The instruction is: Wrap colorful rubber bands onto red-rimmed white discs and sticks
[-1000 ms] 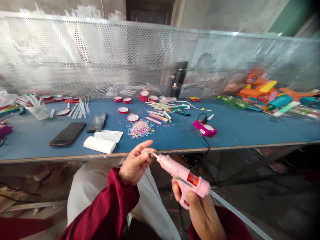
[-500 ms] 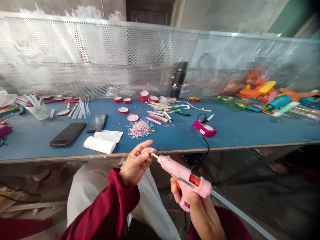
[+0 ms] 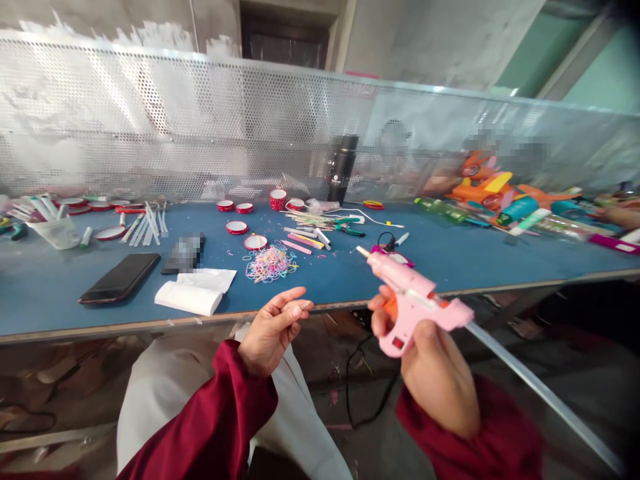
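Long dark-red sleeves (loose, with soft folds near the cuffs) and pale off-white trousers.

Glue gun raised, drawn rightward

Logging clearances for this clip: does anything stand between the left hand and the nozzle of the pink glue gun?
Nothing visible does. Between the left hand and the nozzle of the pink glue gun, gripped in the right hand, is an open gap, the blue table showing beyond.
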Available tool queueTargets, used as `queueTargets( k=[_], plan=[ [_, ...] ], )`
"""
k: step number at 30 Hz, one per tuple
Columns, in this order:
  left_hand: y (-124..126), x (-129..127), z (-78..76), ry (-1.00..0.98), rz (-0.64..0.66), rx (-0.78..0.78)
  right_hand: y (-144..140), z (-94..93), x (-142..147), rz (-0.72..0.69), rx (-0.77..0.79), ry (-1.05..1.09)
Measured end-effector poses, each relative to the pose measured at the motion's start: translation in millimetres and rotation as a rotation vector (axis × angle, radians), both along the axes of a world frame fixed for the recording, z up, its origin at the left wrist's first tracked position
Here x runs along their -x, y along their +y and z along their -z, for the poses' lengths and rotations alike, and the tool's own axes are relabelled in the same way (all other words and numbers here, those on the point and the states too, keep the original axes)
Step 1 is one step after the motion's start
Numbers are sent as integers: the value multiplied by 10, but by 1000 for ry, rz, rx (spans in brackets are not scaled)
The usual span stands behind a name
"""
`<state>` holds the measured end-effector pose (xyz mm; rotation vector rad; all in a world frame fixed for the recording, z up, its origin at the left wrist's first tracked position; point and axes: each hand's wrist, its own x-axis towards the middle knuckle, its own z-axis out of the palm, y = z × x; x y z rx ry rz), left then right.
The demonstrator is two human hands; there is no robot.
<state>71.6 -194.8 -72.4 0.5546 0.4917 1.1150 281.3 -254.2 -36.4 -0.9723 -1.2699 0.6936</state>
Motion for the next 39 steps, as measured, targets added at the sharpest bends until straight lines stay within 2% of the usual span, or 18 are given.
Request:
queueTargets(
  k=[3, 6, 9, 13, 19, 26, 32, 36, 38, 39],
  plan=[
    [-4, -2, -27, -2, 18, -14, 330, -259, -349, 142, -45, -273],
    [8, 36, -74, -21, -7, -35, 712, -408, -669, 203, -38, -697],
    [39, 126, -152, -37, -77, -49, 1041, -389, -801, 208, -73, -1005],
    [107, 304, -302, -69, -177, -107, 1328, -191, -713, 183, -35, -1252],
    [229, 597, -596, -62, -206, -248, 1583, 31, -588, 177, 74, -1346],
    [375, 905, -990, 43, -230, -374, 1697, 61, -626, 155, 63, -1370],
    [475, 1058, -1280, 102, -254, -427, 1684, 106, -734, 156, 84, -1374],
    [573, 1106, -1402, 106, -249, -432, 1628, -80, -686, 207, 37, -1441],
    [671, 1120, -1411, 107, -242, -434, 1625, -262, -514, 276, -42, -1396],
    [732, 1124, -1401, 107, -236, -434, 1639, -359, -384, 260, -79, -1363]
  ],
)
